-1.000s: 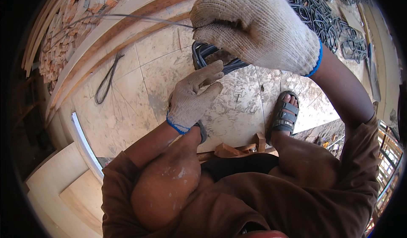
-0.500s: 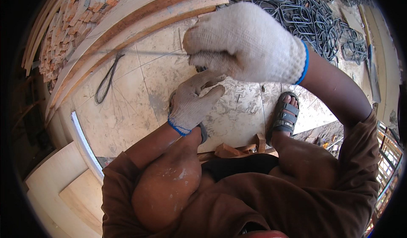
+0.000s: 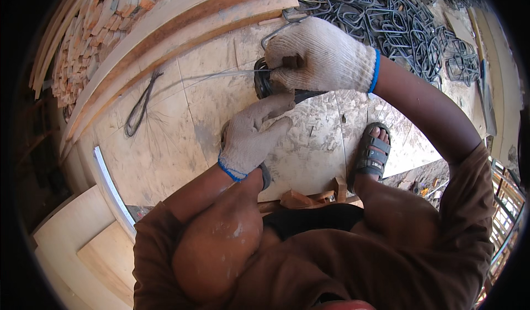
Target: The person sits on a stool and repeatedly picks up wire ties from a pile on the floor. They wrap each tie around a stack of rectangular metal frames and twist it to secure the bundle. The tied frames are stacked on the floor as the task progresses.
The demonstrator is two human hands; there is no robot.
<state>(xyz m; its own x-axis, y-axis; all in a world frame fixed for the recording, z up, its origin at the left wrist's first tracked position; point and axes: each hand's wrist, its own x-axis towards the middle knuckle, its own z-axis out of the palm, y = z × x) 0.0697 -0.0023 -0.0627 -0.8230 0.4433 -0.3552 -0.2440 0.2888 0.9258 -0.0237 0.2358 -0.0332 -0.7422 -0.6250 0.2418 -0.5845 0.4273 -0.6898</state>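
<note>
My right hand [image 3: 323, 56], in a white knit glove with a blue cuff, is closed on a thin wire [image 3: 232, 72] that runs off to the left. A short dark-brown piece [image 3: 293, 61] shows at its fingers; I cannot tell what it is. Under this hand lies a dark ringed bundle [image 3: 261, 78], mostly hidden, and a bent metal rod [image 3: 270, 36] curves out behind it. Gloved likewise, my left hand [image 3: 248, 136] is just below, fingertips close to the bundle. Its thumb and fingers are apart, with nothing visible between them.
A looped bunch of dark wire [image 3: 141, 108] lies on the stained tiles [image 3: 160, 155]. Long wooden boards [image 3: 182, 28] cross the far left, before stacked bricks [image 3: 91, 31]. Bent metal rods [image 3: 386, 23] pile up at far right. Wood pieces [image 3: 301, 199] lie between my sandalled feet.
My right hand has moved down and slightly left, and the dark bundle and bent rod now show beside it. The left hand has barely moved.
</note>
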